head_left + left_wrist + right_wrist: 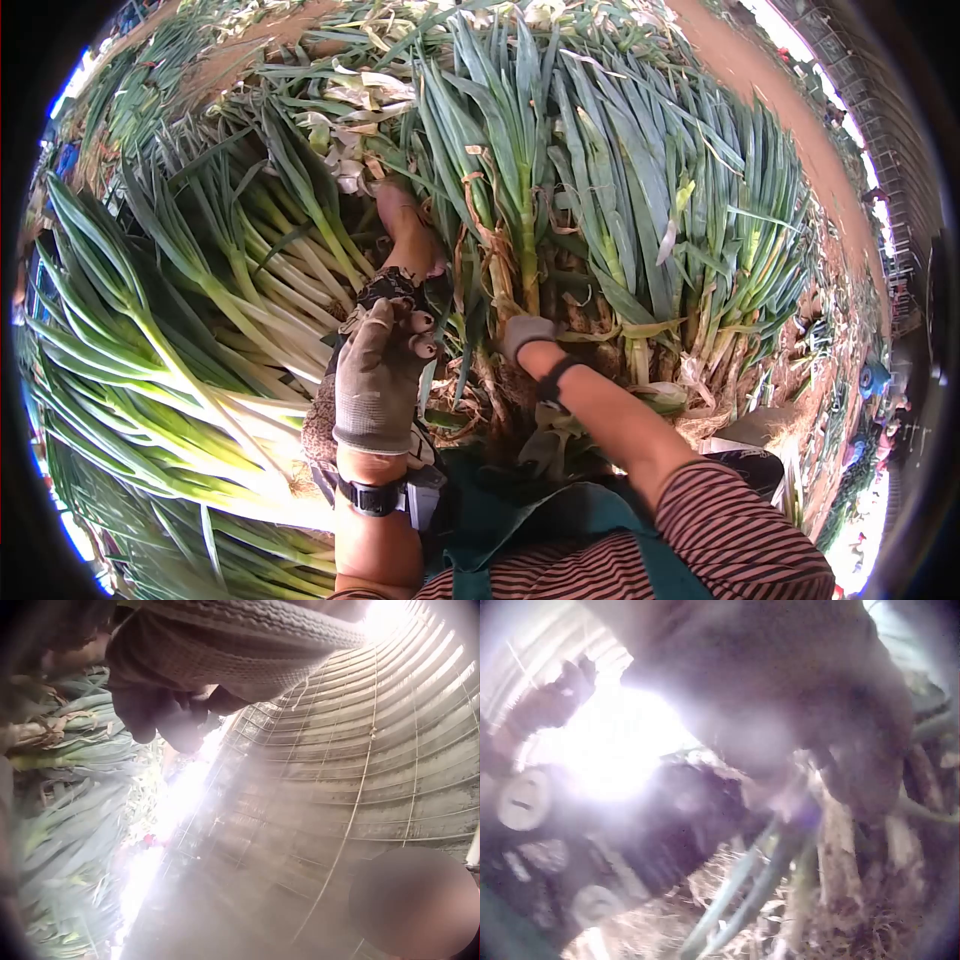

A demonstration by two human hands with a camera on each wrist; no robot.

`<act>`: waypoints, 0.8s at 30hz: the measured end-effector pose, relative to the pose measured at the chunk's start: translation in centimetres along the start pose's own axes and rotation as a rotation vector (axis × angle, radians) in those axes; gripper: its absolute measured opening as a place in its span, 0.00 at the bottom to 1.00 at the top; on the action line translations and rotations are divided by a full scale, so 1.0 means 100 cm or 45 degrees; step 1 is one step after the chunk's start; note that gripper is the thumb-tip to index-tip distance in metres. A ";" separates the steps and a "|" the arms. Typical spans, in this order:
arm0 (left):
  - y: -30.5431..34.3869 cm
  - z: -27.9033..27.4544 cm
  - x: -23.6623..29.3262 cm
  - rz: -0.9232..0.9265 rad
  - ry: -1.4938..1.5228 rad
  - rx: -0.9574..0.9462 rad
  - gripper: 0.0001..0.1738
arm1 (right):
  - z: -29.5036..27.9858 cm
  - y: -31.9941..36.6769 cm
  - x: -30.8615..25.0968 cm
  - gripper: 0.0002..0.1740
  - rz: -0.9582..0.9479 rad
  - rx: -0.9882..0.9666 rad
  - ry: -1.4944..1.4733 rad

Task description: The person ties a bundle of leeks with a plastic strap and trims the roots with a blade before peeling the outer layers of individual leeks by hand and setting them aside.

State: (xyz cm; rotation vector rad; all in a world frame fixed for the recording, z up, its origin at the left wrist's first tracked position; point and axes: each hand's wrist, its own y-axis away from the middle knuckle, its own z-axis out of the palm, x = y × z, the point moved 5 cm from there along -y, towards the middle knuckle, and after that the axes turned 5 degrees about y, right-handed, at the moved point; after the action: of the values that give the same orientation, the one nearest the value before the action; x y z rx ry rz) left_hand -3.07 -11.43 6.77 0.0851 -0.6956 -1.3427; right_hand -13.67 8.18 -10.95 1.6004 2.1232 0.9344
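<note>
In the head view my gloved right hand (pixel 528 338) reaches down among upright, uncleaned leeks (pixel 520 180). Its fingers grip a leek near the root end. The right wrist view shows the dark glove (pixel 832 727) close around pale, dry-skinned stalks (pixel 836 847). My left hand (pixel 380 375), in a grey knit glove, is raised over a patterned trouser leg. Loosely curled, its fingers (pixel 176 724) hold nothing in the left wrist view. To its left lies a pile of leeks with bare white stalks (pixel 285 260).
More standing leeks (pixel 680 190) crowd the right side, soil and roots at their bases. A bare foot (pixel 400 215) rests between the two leek groups. Stripped leaves (pixel 360 95) litter the ground beyond. A brown soil path (pixel 790 110) curves along the right, under a ribbed roof (pixel 360 750).
</note>
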 end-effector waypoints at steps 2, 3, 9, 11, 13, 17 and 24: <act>-0.001 0.000 -0.001 0.027 -0.018 0.040 0.12 | -0.003 0.000 0.000 0.26 0.084 0.177 -0.091; 0.000 -0.001 -0.001 0.026 -0.027 0.039 0.12 | -0.012 0.009 0.007 0.25 0.145 0.196 -0.260; 0.005 0.015 -0.009 0.038 -0.130 -0.047 0.12 | -0.038 0.025 0.101 0.13 -0.012 0.306 -1.491; 0.002 0.014 -0.016 0.064 -0.208 -0.051 0.12 | -0.080 0.106 0.103 0.17 -0.050 0.282 -1.657; 0.000 0.013 -0.030 0.024 -0.215 -0.097 0.11 | -0.091 0.170 0.107 0.17 -0.097 0.317 -1.756; 0.009 0.026 -0.059 0.069 -0.625 -0.127 0.17 | -0.064 0.243 0.128 0.14 -0.187 0.597 -1.415; 0.052 0.047 -0.095 0.425 -0.328 -0.154 0.11 | -0.002 0.293 0.113 0.26 -0.526 0.593 -1.174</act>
State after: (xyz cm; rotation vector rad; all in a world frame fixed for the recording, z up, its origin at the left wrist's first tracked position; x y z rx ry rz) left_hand -1.56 0.04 8.89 -0.2946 -0.8035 -1.0794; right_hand 3.93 23.31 10.23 1.2863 1.8781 -0.4121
